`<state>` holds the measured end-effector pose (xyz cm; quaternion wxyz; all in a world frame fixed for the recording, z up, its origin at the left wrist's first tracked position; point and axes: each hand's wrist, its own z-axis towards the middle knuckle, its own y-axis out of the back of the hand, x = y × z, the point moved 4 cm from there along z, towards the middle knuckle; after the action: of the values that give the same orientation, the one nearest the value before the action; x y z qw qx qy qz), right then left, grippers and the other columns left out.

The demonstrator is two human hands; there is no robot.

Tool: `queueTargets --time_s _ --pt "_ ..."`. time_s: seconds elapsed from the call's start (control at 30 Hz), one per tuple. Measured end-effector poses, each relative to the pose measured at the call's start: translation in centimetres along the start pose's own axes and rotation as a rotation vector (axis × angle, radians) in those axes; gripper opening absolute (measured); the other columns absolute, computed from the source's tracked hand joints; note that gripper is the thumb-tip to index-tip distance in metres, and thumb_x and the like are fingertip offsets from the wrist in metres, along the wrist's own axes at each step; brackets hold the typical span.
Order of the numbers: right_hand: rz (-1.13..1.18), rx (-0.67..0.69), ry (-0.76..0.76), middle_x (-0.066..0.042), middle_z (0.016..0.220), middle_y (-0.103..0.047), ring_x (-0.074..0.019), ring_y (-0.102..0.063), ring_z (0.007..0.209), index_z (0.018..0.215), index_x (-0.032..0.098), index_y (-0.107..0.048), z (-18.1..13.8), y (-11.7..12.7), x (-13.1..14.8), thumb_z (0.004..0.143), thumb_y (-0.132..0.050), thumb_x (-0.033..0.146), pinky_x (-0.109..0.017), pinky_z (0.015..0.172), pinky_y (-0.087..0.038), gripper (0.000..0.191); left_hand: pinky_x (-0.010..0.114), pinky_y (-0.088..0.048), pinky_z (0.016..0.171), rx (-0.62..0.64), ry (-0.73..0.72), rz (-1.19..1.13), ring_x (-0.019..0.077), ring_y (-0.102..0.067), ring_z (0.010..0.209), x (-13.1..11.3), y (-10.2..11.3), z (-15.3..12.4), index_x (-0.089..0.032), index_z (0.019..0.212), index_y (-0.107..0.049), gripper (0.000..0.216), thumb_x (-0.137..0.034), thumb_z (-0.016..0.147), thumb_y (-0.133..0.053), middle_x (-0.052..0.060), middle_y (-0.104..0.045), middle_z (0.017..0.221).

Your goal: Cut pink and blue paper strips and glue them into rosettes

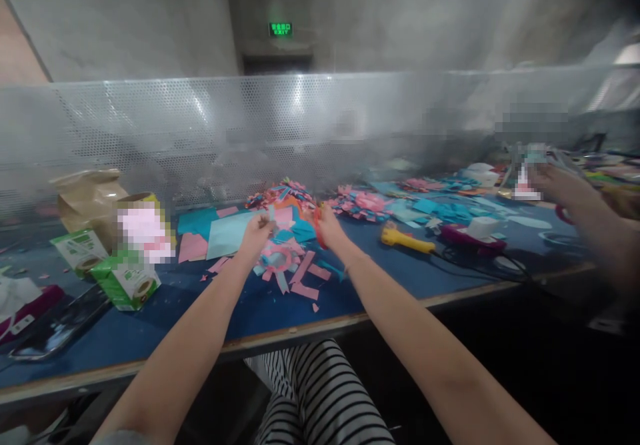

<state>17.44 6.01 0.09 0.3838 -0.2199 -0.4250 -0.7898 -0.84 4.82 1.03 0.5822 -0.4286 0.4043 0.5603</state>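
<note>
My left hand point(257, 233) is closed in a pinch at a small light-coloured piece of paper point(271, 214); blur hides its exact outline. To its right, my right hand point(329, 227) is closed around what look like red-handled scissors point(319, 226), their blades not clearly visible. Between and behind the hands lie orange paper point(291, 203) and teal paper point(303, 231). Just below them sits a ring-shaped pink and light-blue paper piece point(277, 259), with pink strips point(305, 290) around it. Pale blue sheets point(227, 234) lie beside my left hand.
A yellow glue gun point(407, 238) and a purple power strip point(470, 239) with cables lie to the right. Green-white boxes point(127, 281), a brown paper bag point(87, 205) and a phone point(60, 325) stand or lie left. A perforated panel point(210, 131) rises behind. A co-worker's arm point(580, 195) reaches in at right.
</note>
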Motion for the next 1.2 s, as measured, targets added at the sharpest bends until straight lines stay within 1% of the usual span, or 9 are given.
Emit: queueTargets --time_s 0.13,0.33,0.47,0.57,0.73,0.9,1.07,1.13,1.2 --pt "-0.238 0.062 -0.071 -0.012 0.094 -0.056 -0.0231 -0.052 0.09 0.097 0.013 -0.049 -0.7 1.2 -0.2 0.066 -0.056 0.053 -0.03 0.074 -0.038 0.051 0.02 -0.037 0.05 0.004 -0.046 0.127 0.0075 -0.047 0.051 -0.1 0.4 0.1 -0.016 0.057 -0.046 0.022 -0.033 0.06 -0.06 -0.004 -0.05 0.053" --pt "-0.222 0.283 0.131 -0.009 0.101 -0.056 -0.0187 -0.053 0.09 0.104 0.015 -0.046 -1.0 0.4 0.9 0.073 -0.051 0.05 -0.027 0.074 -0.039 0.047 0.02 -0.038 0.049 -0.017 0.001 0.169 0.0067 -0.041 0.048 0.0 1.0 0.3 -0.015 0.073 -0.06 0.022 -0.034 0.063 -0.054 -0.004 -0.046 0.052" --pt "-0.375 0.37 0.146 -0.013 0.105 -0.055 -0.022 -0.053 0.091 0.102 0.014 -0.049 -1.4 -0.2 1.1 0.071 -0.052 0.052 -0.028 0.073 -0.039 0.049 0.021 -0.04 0.05 0.011 -0.034 0.226 0.007 -0.043 0.047 0.4 0.9 0.5 -0.016 0.069 -0.057 0.018 -0.032 0.065 -0.05 -0.003 -0.049 0.055" --pt "-0.382 0.417 0.182 -0.012 0.102 -0.057 -0.0215 -0.054 0.09 0.102 0.014 -0.049 -1.7 -0.4 1.7 0.074 -0.049 0.05 -0.027 0.073 -0.039 0.046 0.022 -0.041 0.05 0.076 -0.051 0.297 0.0084 -0.047 0.048 0.7 0.5 0.7 -0.016 0.066 -0.054 0.015 -0.029 0.067 -0.047 -0.002 -0.054 0.057" --pt "-0.392 0.425 0.227 -0.011 0.096 -0.059 -0.0203 -0.055 0.085 0.096 0.013 -0.052 -2.0 -0.4 2.5 0.076 -0.046 0.05 -0.026 0.07 -0.037 0.043 0.022 -0.037 0.048 0.121 -0.137 0.455 0.0089 -0.045 0.045 0.4 0.4 0.5 -0.017 0.064 -0.055 0.014 -0.024 0.069 -0.044 -0.004 -0.046 0.049" --pt "-0.404 0.418 0.216 -0.01 0.089 -0.061 -0.0188 -0.055 0.077 0.09 0.014 -0.053 -2.0 -0.3 2.5 0.076 -0.044 0.053 -0.024 0.064 -0.035 0.042 0.022 -0.035 0.046 0.134 -0.157 0.481 0.0095 -0.044 0.042 -0.2 0.2 0.2 -0.018 0.065 -0.056 0.014 -0.025 0.068 -0.045 -0.004 -0.045 0.049" --pt "-0.408 0.388 0.127 -0.008 0.082 -0.062 -0.0186 -0.057 0.074 0.08 0.018 -0.056 -1.7 0.0 2.4 0.071 -0.049 0.058 -0.023 0.061 -0.034 0.042 0.022 -0.035 0.045 0.148 -0.152 0.463 0.0101 -0.043 0.042 -0.3 0.1 0.1 -0.018 0.066 -0.058 0.014 -0.027 0.066 -0.047 -0.004 -0.045 0.047" --pt "-0.4 0.329 0.083 -0.008 0.082 -0.062 -0.0191 -0.057 0.074 0.078 0.019 -0.056 -1.2 0.4 2.3 0.07 -0.05 0.058 -0.023 0.06 -0.034 0.041 0.022 -0.035 0.045 0.157 -0.158 0.456 0.01 -0.044 0.043 -0.4 0.1 0.1 -0.018 0.066 -0.058 0.015 -0.028 0.066 -0.048 -0.004 -0.046 0.049" --pt "-0.391 0.196 0.013 -0.008 0.084 -0.062 -0.0192 -0.056 0.075 0.082 0.018 -0.055 -0.6 1.2 1.7 0.072 -0.049 0.054 -0.024 0.06 -0.035 0.038 0.022 -0.035 0.046 0.17 -0.172 0.459 0.0103 -0.045 0.044 -0.4 0.1 0.0 -0.018 0.067 -0.059 0.017 -0.03 0.067 -0.048 -0.003 -0.048 0.049"
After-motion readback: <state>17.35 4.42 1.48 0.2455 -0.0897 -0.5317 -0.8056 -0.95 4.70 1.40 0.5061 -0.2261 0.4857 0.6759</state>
